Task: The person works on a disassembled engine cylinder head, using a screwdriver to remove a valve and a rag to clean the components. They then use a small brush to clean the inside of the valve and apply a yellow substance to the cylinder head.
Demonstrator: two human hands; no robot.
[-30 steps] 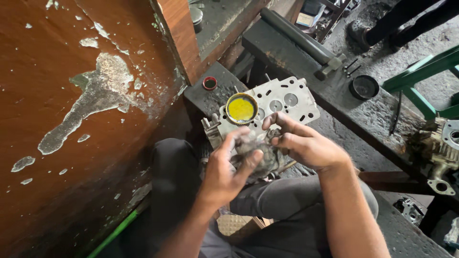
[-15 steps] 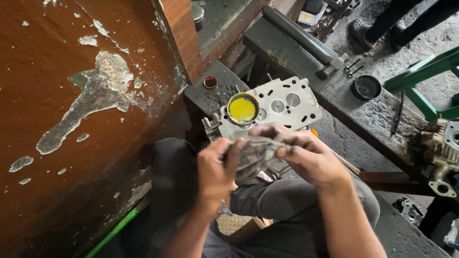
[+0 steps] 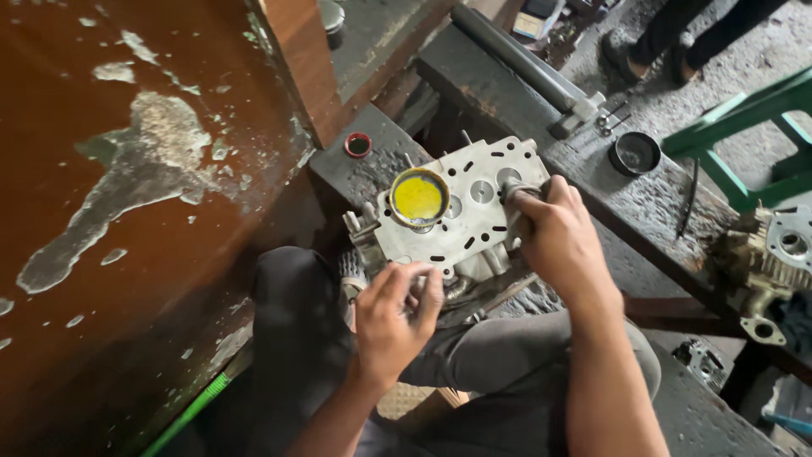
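At frame centre, the pale cast-metal cylinder head (image 3: 461, 211) rests on the dark, grimy desk (image 3: 643, 203). The right hand (image 3: 554, 237) closes its grip around what looks like a small cylindrical tool, pressing on the head's flat face; firm, even pressure suits this. The left hand (image 3: 391, 317) curls against the head's lower edge, steadying it. A round tin of yellow paste (image 3: 419, 197) sits on top.

head | worn high; faces steeply down | close over lap and workbench (image 3: 651, 211)
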